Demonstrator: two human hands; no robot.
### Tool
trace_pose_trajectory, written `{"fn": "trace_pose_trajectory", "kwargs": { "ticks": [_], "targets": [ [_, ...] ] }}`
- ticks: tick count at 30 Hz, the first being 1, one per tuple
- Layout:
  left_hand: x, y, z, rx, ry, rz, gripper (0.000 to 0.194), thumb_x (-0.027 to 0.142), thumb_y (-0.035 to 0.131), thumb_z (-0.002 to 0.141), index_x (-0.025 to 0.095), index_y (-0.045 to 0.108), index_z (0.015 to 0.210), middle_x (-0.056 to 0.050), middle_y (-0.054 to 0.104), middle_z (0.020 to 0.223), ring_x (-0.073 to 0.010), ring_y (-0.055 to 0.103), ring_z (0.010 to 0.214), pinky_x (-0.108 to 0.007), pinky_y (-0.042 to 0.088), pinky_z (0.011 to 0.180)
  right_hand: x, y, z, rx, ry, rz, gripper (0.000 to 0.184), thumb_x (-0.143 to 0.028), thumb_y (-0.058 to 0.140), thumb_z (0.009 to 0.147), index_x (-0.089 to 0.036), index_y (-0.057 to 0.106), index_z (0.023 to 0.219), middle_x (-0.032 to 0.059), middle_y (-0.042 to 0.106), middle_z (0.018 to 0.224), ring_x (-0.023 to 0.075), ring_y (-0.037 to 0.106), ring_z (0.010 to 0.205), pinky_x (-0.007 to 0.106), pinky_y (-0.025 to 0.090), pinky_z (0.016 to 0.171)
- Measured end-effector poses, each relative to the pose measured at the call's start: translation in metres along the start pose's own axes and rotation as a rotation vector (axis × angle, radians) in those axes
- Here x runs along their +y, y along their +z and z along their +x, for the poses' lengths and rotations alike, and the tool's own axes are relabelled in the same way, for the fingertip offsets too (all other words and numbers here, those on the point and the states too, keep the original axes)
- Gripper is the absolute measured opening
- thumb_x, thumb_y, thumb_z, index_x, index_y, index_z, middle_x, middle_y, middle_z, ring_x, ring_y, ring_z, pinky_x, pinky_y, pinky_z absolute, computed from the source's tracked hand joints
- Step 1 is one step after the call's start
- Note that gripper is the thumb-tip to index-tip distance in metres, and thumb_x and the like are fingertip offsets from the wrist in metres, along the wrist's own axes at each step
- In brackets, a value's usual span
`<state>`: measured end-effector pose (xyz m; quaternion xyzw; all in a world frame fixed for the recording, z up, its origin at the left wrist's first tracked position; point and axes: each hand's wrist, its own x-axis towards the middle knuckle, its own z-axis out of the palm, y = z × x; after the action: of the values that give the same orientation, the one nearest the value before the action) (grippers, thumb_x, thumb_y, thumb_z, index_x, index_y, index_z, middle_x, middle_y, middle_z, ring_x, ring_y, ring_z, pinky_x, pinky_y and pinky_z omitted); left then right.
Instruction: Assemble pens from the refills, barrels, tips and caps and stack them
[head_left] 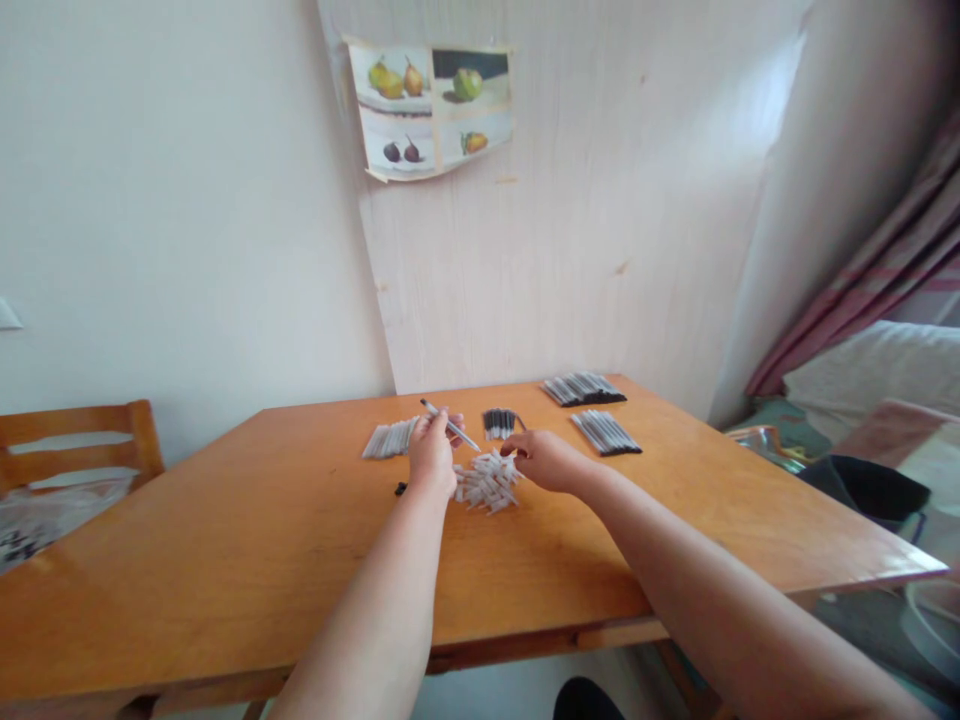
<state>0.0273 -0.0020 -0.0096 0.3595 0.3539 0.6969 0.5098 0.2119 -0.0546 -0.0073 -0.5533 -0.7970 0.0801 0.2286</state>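
My left hand (433,450) is closed around a pen (463,435), which slants down to the right with its pale tip towards my other hand. Just beneath lies a heap of small white pen parts (487,482). At the heap's right upper edge is my right hand (536,458), its fingers bent together; whether they pinch a part I cannot make out. Clear pen barrels (390,438) lie in a row beside my left hand. Behind the heap is a row of dark refills with white ends (499,423). Small black pieces (401,489) sit left of the heap.
Two groups of black-ended pens lie on the right of the wooden table (300,560): a nearer row (607,432) and a farther pile (583,388). A wooden chair (75,440) stands left, a black bin (862,490) right. Fruit pictures (433,110) hang on the board behind.
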Motion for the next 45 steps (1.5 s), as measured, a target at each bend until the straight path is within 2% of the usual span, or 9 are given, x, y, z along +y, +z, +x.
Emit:
{"fn": "trace_pose_trajectory", "kwargs": {
  "ticks": [4,8,17,23,29,32,37,41,45],
  "targets": [
    [-0.002,-0.009,0.004,0.004,-0.009,0.000,0.030,0.038,0.071,0.067,0.018,0.060,0.086,-0.003,0.070,0.079,-0.0124,0.064,0.066,-0.023,0.045,0.060,0.012,0.011,-0.004,-0.010,-0.051,-0.026,0.036,-0.014,0.050,0.080,-0.022,0.072,0.108,0.0079,0.071,0.099,0.0185,0.063,0.087,0.026,0.042,0.077],
    [0.000,-0.008,0.006,0.023,-0.021,-0.014,0.028,0.037,0.070,0.068,0.019,0.059,0.085,-0.002,0.070,0.077,-0.0119,0.064,0.064,-0.024,0.046,0.061,0.016,0.018,-0.007,-0.042,-0.087,-0.020,0.038,-0.016,0.052,0.080,-0.024,0.070,0.114,0.0064,0.069,0.097,0.0171,0.061,0.083,0.024,0.041,0.073],
    [-0.001,-0.003,0.004,0.037,-0.053,0.006,0.028,0.036,0.072,0.065,0.018,0.060,0.082,-0.002,0.069,0.074,-0.0116,0.062,0.062,-0.023,0.043,0.058,0.019,0.018,-0.005,-0.077,-0.094,0.002,0.033,-0.018,0.057,0.080,-0.023,0.072,0.110,0.0047,0.067,0.085,0.0147,0.057,0.070,0.023,0.038,0.065],
    [-0.007,-0.005,0.008,0.015,-0.045,0.032,0.031,0.041,0.072,0.066,0.018,0.060,0.083,-0.002,0.069,0.075,-0.0117,0.062,0.061,-0.023,0.043,0.058,0.018,0.017,-0.004,-0.084,-0.064,0.012,0.025,-0.019,0.057,0.082,-0.020,0.072,0.103,0.0068,0.067,0.091,0.0159,0.059,0.077,0.024,0.039,0.069],
    [-0.007,-0.005,0.006,-0.011,-0.042,0.042,0.031,0.041,0.073,0.067,0.018,0.061,0.084,-0.002,0.069,0.076,-0.0118,0.062,0.063,-0.023,0.042,0.059,0.016,0.013,-0.005,0.005,-0.058,0.012,0.016,-0.023,0.060,0.081,-0.018,0.070,0.092,0.0080,0.064,0.094,0.0161,0.057,0.078,0.025,0.038,0.070],
    [-0.006,-0.005,0.004,-0.016,-0.064,0.021,0.030,0.039,0.073,0.068,0.017,0.061,0.086,-0.003,0.070,0.078,-0.0120,0.062,0.065,-0.023,0.043,0.060,0.012,0.013,-0.006,0.039,-0.025,0.110,0.012,-0.020,0.057,0.080,-0.017,0.066,0.089,0.0056,0.064,0.085,0.0150,0.056,0.073,0.024,0.037,0.066],
    [-0.005,-0.003,0.001,-0.029,-0.077,-0.019,0.026,0.036,0.072,0.072,0.017,0.060,0.086,-0.003,0.069,0.079,-0.0127,0.064,0.068,-0.025,0.045,0.063,0.006,0.025,-0.005,0.074,-0.026,0.289,0.013,-0.023,0.055,0.083,-0.018,0.061,0.092,0.0003,0.061,0.071,0.0123,0.052,0.062,0.023,0.034,0.057],
    [-0.003,-0.002,-0.001,-0.040,-0.088,-0.059,0.024,0.033,0.072,0.073,0.017,0.058,0.084,-0.003,0.069,0.080,-0.0129,0.064,0.070,-0.025,0.046,0.065,0.004,0.037,-0.002,0.123,-0.024,0.404,0.016,-0.021,0.056,0.080,-0.017,0.060,0.095,-0.0010,0.060,0.070,0.0116,0.051,0.061,0.023,0.035,0.056],
    [-0.003,-0.002,-0.002,-0.050,-0.104,-0.090,0.022,0.030,0.071,0.074,0.017,0.059,0.086,-0.003,0.069,0.080,-0.0125,0.064,0.070,-0.025,0.047,0.065,0.001,0.037,-0.002,0.159,0.010,0.432,0.014,-0.024,0.053,0.083,-0.016,0.063,0.089,-0.0001,0.062,0.071,0.0115,0.052,0.062,0.023,0.036,0.057]
  ]
}}
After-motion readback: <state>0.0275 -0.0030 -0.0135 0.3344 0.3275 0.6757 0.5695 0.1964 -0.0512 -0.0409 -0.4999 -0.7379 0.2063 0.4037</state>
